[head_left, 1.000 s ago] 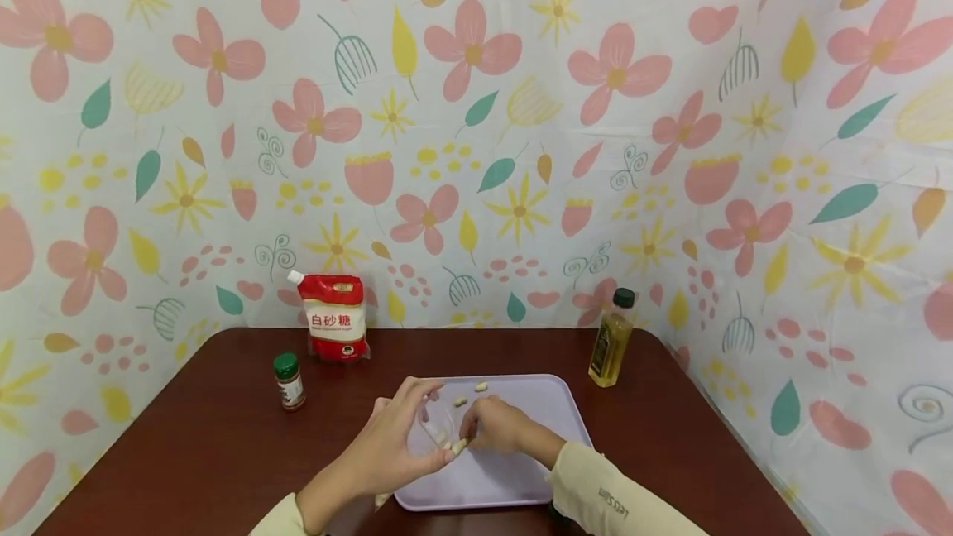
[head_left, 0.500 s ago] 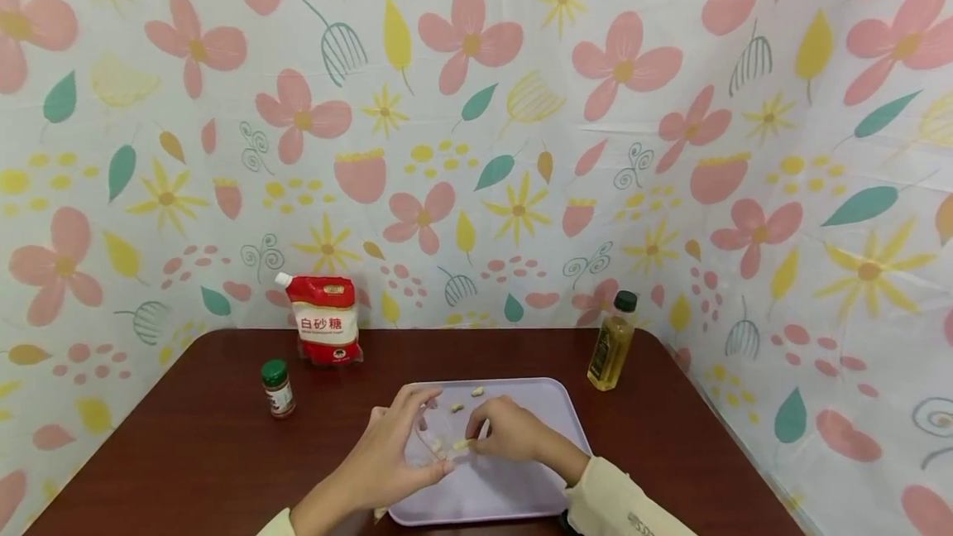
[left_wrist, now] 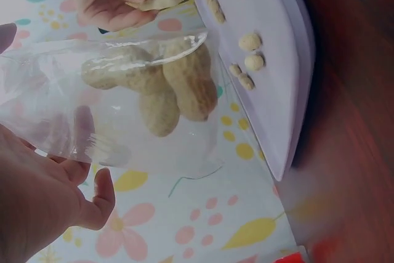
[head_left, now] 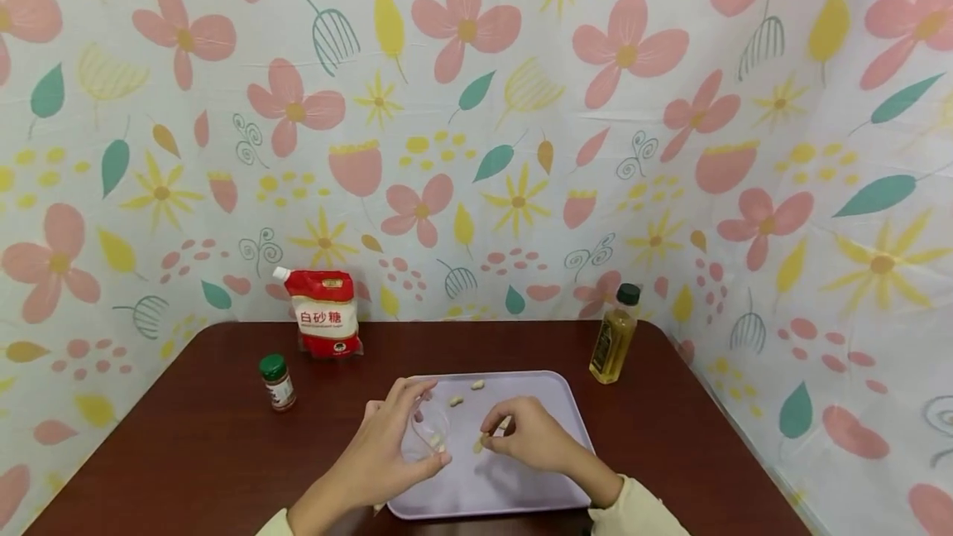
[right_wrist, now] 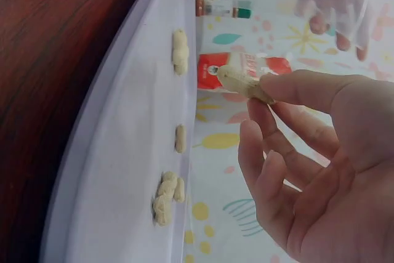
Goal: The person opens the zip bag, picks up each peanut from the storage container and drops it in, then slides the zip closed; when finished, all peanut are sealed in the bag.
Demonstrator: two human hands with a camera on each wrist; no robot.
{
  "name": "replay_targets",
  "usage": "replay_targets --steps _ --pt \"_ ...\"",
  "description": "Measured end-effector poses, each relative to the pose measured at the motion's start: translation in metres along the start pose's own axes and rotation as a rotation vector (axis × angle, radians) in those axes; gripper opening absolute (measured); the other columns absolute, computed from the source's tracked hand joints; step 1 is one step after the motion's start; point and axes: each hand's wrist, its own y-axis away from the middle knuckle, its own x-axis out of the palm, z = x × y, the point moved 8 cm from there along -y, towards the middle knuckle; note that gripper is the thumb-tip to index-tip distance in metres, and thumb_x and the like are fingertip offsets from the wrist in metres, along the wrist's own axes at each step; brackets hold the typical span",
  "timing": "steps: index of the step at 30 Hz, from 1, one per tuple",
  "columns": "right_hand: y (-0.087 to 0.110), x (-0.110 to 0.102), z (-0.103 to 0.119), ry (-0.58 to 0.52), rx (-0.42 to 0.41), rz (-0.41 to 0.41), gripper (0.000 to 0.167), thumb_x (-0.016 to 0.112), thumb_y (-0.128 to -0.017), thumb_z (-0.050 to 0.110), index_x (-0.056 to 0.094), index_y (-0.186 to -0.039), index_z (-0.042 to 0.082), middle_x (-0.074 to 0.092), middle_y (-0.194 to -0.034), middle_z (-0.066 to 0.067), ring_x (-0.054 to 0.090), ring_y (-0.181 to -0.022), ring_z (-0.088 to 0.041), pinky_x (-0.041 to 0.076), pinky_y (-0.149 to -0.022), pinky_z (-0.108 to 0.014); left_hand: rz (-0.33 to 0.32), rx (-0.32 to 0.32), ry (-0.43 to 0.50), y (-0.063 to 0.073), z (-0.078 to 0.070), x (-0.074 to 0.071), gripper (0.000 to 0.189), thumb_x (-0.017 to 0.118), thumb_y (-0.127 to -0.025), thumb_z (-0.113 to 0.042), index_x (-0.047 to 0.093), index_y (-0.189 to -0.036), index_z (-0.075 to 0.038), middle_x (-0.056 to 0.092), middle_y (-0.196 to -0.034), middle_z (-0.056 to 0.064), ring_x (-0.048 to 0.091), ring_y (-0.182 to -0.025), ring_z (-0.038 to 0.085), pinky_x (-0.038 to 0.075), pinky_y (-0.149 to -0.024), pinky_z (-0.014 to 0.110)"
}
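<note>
My left hand (head_left: pixel 387 445) holds a clear plastic bag (left_wrist: pixel 55 66) over the left side of a pale lilac tray (head_left: pixel 521 499). Inside the bag, several unshelled peanuts (left_wrist: pixel 192 84) show plainly in the left wrist view. To the right of the bag, my right hand (head_left: pixel 532 437) pinches one peanut (right_wrist: pixel 237 82) between thumb and forefinger, above the tray. Other peanuts lie on the tray, among them one (head_left: pixel 456 400) near its far left part and another (head_left: pixel 478 385) by the far rim. The right hand partly hides one more.
On the dark brown table (head_left: pixel 223 453) stand a small green-capped spice jar (head_left: pixel 277 384) at left, a red and white sugar pouch (head_left: pixel 324 314) behind it, and an oil bottle (head_left: pixel 614 337) at back right. A flowered curtain (head_left: pixel 476 147) hangs behind.
My right hand has drawn away from the bag to the right, still pinching a peanut. The left hand keeps the bag in nearly the same place. The head view has shifted slightly.
</note>
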Motion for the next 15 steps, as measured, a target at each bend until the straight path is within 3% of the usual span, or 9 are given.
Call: replay_targets --steps 7,15 --pt "0.005 -0.013 0.006 -0.019 0.056 -0.16 0.003 0.077 -0.085 0.015 0.075 -0.087 0.013 0.071 -0.086 0.004 0.062 -0.063 -0.013 0.05 -0.056 -0.027 -0.007 0.021 0.025 -0.004 -0.003 0.002 0.081 0.085 -0.075 -0.037 0.044 -0.143 -0.022 0.049 -0.128 -0.007 0.052 -0.095 0.001 0.031 -0.08 0.039" --pt "0.008 -0.036 0.035 -0.052 0.059 -0.312 0.005 0.077 -0.082 0.006 0.075 -0.085 0.008 0.072 -0.084 0.001 0.062 -0.055 -0.011 0.051 -0.05 -0.028 -0.015 0.037 0.028 -0.005 -0.001 0.0 0.081 0.084 -0.076 -0.038 0.041 -0.144 -0.023 0.046 -0.128 -0.011 0.054 -0.098 0.006 0.03 -0.08 0.039"
